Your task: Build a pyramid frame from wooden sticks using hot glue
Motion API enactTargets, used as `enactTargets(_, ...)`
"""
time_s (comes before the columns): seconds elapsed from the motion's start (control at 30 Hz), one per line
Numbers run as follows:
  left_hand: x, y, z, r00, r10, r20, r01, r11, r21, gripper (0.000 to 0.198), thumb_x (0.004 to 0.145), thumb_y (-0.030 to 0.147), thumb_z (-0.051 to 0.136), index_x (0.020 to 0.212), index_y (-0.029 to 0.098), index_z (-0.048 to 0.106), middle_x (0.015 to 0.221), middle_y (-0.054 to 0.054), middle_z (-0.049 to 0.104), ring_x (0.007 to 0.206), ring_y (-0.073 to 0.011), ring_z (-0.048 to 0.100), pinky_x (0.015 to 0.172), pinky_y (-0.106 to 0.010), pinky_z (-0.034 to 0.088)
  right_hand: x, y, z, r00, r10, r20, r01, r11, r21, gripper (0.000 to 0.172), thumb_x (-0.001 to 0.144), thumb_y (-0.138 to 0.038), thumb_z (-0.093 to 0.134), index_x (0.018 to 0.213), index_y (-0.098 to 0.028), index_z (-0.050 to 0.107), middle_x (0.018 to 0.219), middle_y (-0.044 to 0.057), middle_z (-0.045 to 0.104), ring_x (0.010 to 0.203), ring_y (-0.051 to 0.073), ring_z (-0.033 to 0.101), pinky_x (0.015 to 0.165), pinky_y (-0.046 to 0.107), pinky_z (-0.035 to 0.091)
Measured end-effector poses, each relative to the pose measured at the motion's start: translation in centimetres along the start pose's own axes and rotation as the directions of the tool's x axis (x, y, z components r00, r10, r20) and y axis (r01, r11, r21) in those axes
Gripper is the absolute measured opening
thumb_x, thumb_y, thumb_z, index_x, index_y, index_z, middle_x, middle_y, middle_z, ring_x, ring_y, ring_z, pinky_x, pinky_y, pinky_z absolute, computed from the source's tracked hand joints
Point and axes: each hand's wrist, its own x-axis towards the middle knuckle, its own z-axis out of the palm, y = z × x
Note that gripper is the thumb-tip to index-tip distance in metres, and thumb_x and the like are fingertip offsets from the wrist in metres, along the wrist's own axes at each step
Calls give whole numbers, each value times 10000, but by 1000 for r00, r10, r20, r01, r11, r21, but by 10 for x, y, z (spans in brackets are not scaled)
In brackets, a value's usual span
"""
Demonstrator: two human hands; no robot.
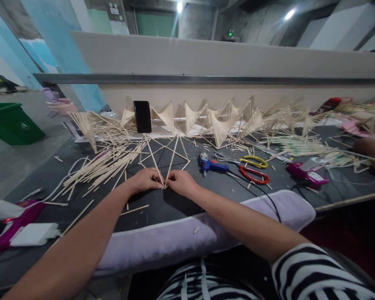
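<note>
My left hand [145, 180] and my right hand [181, 182] meet at the middle of the dark table [162, 208]. Both pinch the near corner of a thin wooden stick frame [165, 154] that lies flat and fans away from me. Fingers of both hands are curled tight on the joint where its sticks meet. A pile of loose sticks [103, 164] lies just left of my left hand. A blue glue gun [211, 164] rests to the right of my right hand.
Yellow scissors [254, 161] and red scissors [254, 176] lie right of the glue gun. Several finished stick fans [218, 121] and a black phone [143, 116] stand along the back. A lilac pad [187, 239] lines the near edge. A green bin [11, 123] sits left.
</note>
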Motion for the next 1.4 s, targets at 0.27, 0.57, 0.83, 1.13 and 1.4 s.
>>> enactTargets(0.27, 1, -5, 1, 1000, 11, 3, -11, 1000, -9, 161, 692, 318, 666, 778, 189, 708, 850, -23, 627, 846, -157, 587, 783, -235, 423, 0, -1, -1, 1000, 17, 15, -17, 1000, -3, 166, 735, -331, 548, 762, -224, 671, 735, 0, 674, 681, 122, 567, 536, 210, 326)
enactTargets(0.57, 0, 1, 1, 1000, 9, -9, -9, 1000, -17, 176, 691, 325, 668, 764, 168, 700, 835, -19, 619, 835, -150, 587, 779, -232, 426, 0, -1, -2, 1000, 3, 22, -3, 1000, -12, 187, 745, -333, 534, 776, -213, 674, 733, -2, 669, 672, 117, 555, 537, 207, 321)
enactTargets(0.83, 1, 2, 1, 1000, -1, -8, 1, 1000, -6, 156, 690, 298, 669, 766, 166, 704, 837, -21, 627, 844, -151, 586, 787, -232, 424, 0, -1, -1, 1000, 9, 24, -9, 1000, -20, 185, 747, -343, 543, 776, -213, 672, 747, -4, 670, 682, 113, 558, 539, 205, 317)
enactTargets(1.13, 0, 0, -1, 1000, 17, -6, -17, 999, -28, 145, 691, 284, 669, 765, 164, 704, 824, -23, 619, 835, -157, 586, 790, -249, 422, 0, -1, 1, 999, 27, 20, -26, 999, -34, 202, 749, -356, 533, 814, -231, 677, 783, -4, 677, 704, 123, 568, 540, 213, 320)
enactTargets(1.4, -2, 4, -3, 1000, 10, -18, -10, 1000, -5, 173, 685, 317, 671, 751, 160, 707, 814, -31, 625, 814, -167, 585, 775, -263, 425, -1, -6, -1, 1000, 29, 1, -29, 998, -57, 226, 738, -361, 521, 849, -255, 686, 855, 5, 693, 791, 153, 597, 582, 227, 354)
